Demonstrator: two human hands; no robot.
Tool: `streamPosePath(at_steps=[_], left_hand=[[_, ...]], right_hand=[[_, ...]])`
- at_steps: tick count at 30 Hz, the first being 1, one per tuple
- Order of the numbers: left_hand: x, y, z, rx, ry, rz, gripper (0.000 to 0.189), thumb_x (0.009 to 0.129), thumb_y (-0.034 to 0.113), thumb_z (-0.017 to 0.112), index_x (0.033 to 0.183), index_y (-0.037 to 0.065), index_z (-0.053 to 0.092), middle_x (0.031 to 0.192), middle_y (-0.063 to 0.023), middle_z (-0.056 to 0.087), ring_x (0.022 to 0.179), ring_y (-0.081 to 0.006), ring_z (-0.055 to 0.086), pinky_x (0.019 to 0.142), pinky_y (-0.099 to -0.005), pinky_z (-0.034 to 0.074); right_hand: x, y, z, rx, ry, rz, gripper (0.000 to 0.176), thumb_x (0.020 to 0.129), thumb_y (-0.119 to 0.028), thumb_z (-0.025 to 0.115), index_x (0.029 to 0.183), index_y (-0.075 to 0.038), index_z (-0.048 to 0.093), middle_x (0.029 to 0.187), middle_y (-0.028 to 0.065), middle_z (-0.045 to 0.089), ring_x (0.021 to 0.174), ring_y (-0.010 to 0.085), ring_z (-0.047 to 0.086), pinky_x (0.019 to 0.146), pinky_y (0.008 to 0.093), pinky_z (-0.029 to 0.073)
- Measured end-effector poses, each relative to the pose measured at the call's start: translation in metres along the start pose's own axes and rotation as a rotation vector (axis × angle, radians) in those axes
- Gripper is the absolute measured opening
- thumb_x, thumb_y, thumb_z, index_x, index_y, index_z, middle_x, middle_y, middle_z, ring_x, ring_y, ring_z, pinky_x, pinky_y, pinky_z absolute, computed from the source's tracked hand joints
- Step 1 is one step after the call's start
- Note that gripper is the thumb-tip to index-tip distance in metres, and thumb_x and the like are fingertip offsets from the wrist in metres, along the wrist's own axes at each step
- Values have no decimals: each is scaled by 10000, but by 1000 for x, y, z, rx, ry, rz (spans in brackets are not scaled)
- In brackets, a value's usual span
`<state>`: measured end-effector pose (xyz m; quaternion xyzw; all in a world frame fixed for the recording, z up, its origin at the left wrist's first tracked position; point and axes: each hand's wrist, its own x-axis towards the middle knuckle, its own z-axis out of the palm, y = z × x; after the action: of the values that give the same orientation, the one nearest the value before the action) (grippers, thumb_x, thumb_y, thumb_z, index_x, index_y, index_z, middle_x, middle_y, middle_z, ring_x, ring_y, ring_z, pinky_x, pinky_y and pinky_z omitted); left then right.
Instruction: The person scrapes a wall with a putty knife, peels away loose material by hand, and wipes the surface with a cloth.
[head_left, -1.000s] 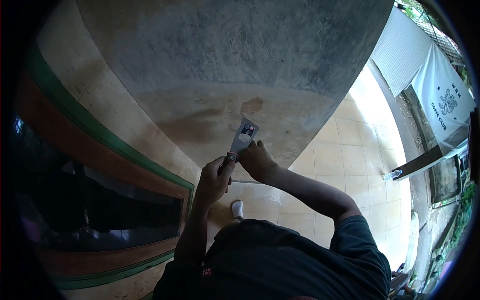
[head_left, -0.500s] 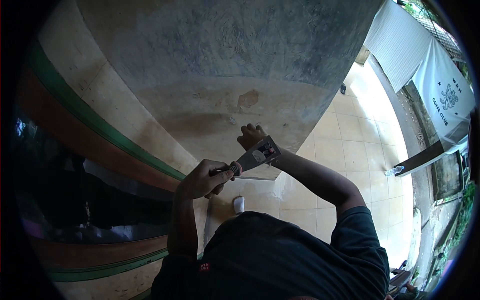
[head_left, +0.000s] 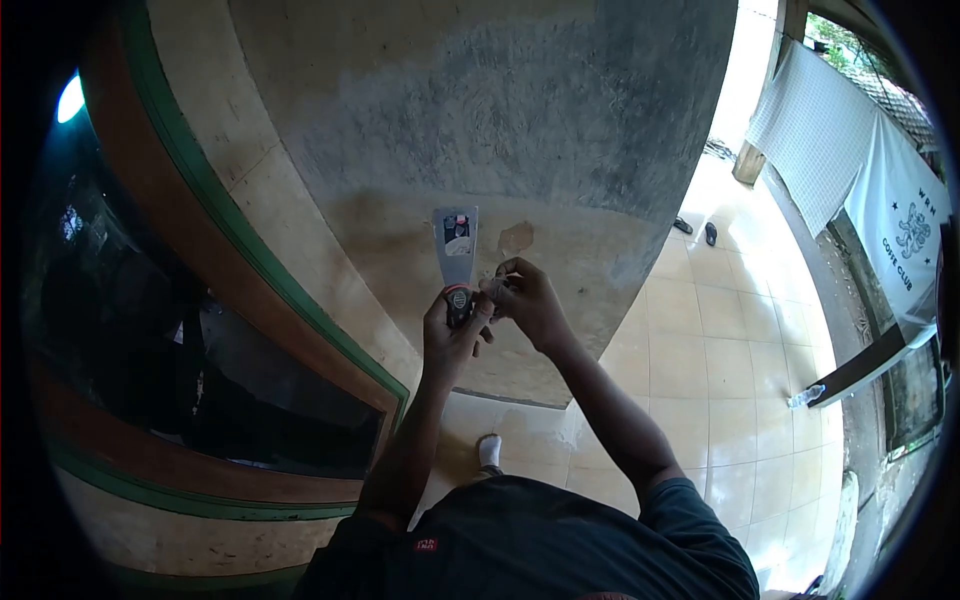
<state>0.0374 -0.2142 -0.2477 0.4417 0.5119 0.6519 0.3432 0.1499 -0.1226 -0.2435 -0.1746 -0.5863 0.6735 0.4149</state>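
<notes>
My left hand (head_left: 450, 340) is wrapped round the dark handle of a putty knife (head_left: 457, 262). Its wide metal blade points up, away from me, with a dark and pale label or smear on it. Close beside the handle, my right hand (head_left: 532, 308) has thumb and fingers pinched together, near the left thumb. A small pale bit may be between those fingertips, but it is too small to name. Behind both hands stands the wall (head_left: 430, 130), grey and rough above, tan and worn below, with a brownish bare patch (head_left: 516, 237).
At left is a dark window (head_left: 290, 390) in a brown and green frame. Pale floor tiles (head_left: 690, 370) stretch to the right, with dark sandals (head_left: 710, 233) and a plastic bottle (head_left: 806, 396). A white printed banner (head_left: 900, 220) hangs beyond. My socked foot (head_left: 489, 450) shows below.
The putty knife has swung from slanting right to nearly upright. My right hand has come back from the wall to beside its handle, fingers now pinched. The view has shifted.
</notes>
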Motion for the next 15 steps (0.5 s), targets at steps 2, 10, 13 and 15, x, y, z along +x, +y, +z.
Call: streamPosePath(at_steps=[2, 10, 13, 15], left_hand=[[-7, -3, 8, -5, 1, 50, 213, 876, 157, 671, 972, 32, 528, 766, -59, 632, 555, -92, 600, 378, -183, 379], [-31, 10, 15, -145, -17, -139, 213, 804, 70, 700, 869, 83, 498, 638, -6, 537, 471, -60, 509, 375, -195, 356], [-38, 11, 17, -200, -14, -165, 198, 815, 75, 683, 873, 84, 494, 619, 12, 497, 457, -58, 487, 372, -193, 352], [-41, 12, 20, -231, -67, -101, 208, 818, 87, 690, 915, 78, 506, 626, 10, 497, 472, -63, 500, 367, -193, 353]], right_hand=[[-12, 7, -1, -35, 82, 60, 251, 885, -191, 666, 950, -7, 508, 742, 59, 588, 591, 80, 552, 487, 215, 433], [-59, -5, -11, -61, -116, 175, 333, 977, -365, 488, 1136, -78, 436, 812, 17, 525, 692, 83, 493, 563, 236, 416], [-66, -16, -17, 65, -240, 125, 325, 950, -342, 552, 1095, -71, 445, 858, 15, 536, 705, 76, 504, 539, 226, 414], [-69, -22, -15, 50, -185, 104, 343, 933, -347, 580, 1064, -53, 461, 801, 20, 547, 667, 72, 505, 512, 223, 405]])
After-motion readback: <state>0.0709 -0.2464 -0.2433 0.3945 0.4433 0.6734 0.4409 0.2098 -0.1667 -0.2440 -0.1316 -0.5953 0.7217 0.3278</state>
